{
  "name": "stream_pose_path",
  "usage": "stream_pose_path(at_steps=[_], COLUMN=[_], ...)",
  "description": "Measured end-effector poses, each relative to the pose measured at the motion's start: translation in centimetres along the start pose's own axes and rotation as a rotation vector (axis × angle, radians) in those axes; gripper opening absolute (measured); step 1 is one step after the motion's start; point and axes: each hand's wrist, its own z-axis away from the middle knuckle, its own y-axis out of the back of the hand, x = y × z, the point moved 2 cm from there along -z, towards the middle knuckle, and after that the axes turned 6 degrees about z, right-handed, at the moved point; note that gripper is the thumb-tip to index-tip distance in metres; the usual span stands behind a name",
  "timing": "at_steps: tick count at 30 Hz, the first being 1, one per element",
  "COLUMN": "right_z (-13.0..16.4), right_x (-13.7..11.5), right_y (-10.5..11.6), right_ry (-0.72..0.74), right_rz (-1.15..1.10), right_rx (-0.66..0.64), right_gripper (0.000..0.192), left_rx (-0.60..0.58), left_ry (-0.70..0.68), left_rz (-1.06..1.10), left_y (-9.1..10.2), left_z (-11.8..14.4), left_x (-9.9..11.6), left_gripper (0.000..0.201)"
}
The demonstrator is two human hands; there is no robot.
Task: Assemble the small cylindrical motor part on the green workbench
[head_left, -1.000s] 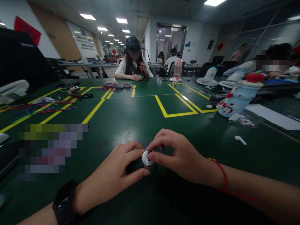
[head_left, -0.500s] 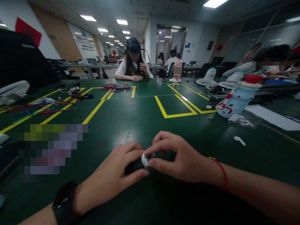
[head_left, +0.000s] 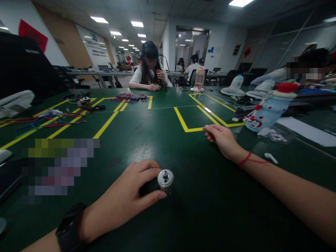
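The left hand (head_left: 126, 199) is keeping its grip clenched around a small metal cylinder (head_left: 165, 180) lying on the green desk (head_left: 162, 140). The right hand (head_left: 223, 140) is resting released and flat, well apart, near the yellow tape (head_left: 193, 129) and a white earbud (head_left: 271, 158).

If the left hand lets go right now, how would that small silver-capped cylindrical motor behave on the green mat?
The small silver-capped cylindrical motor lies on its side under the left hand, so it could well roll. Its metal end cap suggests it is stiff and fairly heavy for its size. The smooth cap may be slippery on the green mat.
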Motion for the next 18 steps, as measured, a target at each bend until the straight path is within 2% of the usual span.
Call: stream_pose_path(at_steps=[7, 10, 14, 16, 18], right_z=[0.3, 1.0, 4.2, 6.4, 8.3], right_x=[-0.1, -1.1, -4.3, -6.5, -8.5], right_y=[-0.6, -0.7, -2.3, -3.8, -5.1], right_ry=[0.035, 0.082, 0.174, 0.301, 0.418], right_rz=[0.068, 0.146, 0.223, 0.215, 0.151], right_rx=[-0.078, -0.166, -0.371, -0.515, -0.568], right_gripper=[0.034, 0.028, 0.018, 0.019, 0.022], left_rx=[-0.018, -0.013, -0.007, -0.007, 0.002], left_ry=[0.011, 0.007, 0.005, 0.005, -0.008], left_rz=[0.01, 0.006, -0.004, -0.008, -0.018], left_y=[-0.2, -0.1, 0.2, 0.3, 0.3], left_z=[-0.1, -0.1, 0.1, 0.2, 0.4], left_x=[-0.2, 0.2, 0.6, 0.5, 0.2], left_gripper=[0.023, 0.024, 0.024, 0.023, 0.022])
